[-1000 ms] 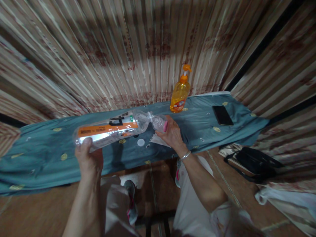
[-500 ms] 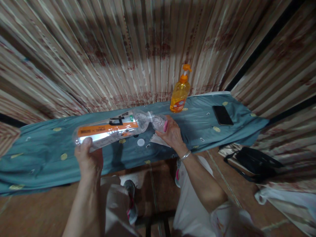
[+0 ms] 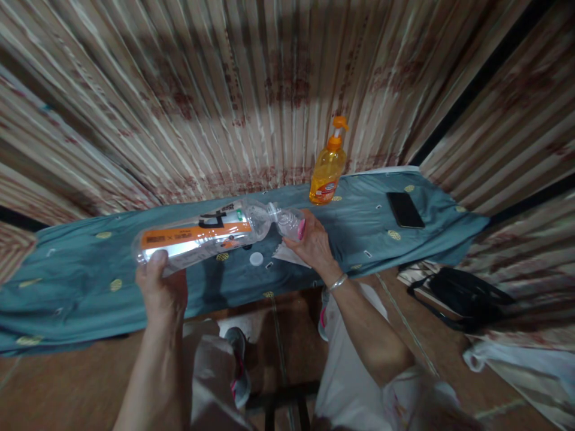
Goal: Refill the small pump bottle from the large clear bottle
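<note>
My left hand (image 3: 162, 278) is closed round the base end of a large clear plastic bottle (image 3: 197, 233) with an orange and silver label. The bottle is tilted nearly level, its neck pointing right. Its mouth meets the neck of a small clear bottle (image 3: 288, 222), which my right hand (image 3: 315, 244) grips near its pink end. No liquid can be made out in either one. Below the two necks, a white round cap (image 3: 256, 258) lies on the cloth. Partly under my right hand is a whitish piece of paper or tissue (image 3: 291, 255).
A pump bottle of orange liquid (image 3: 327, 173) stands at the back of the table, which has a teal cloth (image 3: 90, 269). A black phone (image 3: 405, 209) lies to the right. Curtains (image 3: 278, 90) hang behind. On the floor at right sits a black bag (image 3: 467, 296).
</note>
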The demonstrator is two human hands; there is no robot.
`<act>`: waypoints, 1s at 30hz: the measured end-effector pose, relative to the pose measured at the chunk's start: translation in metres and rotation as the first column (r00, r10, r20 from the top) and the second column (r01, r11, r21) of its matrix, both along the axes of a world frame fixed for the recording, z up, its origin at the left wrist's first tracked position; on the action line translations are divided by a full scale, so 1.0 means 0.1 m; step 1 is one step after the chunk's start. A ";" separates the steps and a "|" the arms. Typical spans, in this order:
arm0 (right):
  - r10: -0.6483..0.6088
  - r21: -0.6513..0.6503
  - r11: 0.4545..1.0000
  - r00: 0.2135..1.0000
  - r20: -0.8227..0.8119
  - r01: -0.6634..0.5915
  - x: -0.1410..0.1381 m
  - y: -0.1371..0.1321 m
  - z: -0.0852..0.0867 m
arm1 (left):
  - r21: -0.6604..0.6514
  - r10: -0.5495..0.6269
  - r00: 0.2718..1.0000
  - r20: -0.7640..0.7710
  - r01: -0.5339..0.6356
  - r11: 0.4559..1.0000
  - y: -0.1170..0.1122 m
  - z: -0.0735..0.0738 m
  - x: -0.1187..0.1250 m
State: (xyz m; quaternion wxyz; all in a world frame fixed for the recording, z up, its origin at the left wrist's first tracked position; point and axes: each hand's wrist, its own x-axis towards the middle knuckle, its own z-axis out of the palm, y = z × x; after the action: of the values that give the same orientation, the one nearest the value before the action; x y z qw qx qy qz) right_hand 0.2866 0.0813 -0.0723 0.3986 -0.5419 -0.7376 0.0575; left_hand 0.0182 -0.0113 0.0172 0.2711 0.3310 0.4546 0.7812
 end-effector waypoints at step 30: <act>-0.009 0.003 1.000 1.000 -0.005 0.009 0.00 -0.01 0.02 | 0.003 0.002 1.000 0.020 -0.002 1.000 0.00 0.00 0.00</act>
State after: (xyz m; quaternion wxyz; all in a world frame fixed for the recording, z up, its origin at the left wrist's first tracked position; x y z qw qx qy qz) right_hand 0.2864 0.0800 -0.0708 0.4014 -0.5447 -0.7342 0.0560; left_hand 0.0182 -0.0113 0.0169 0.2746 0.3230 0.4510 0.7854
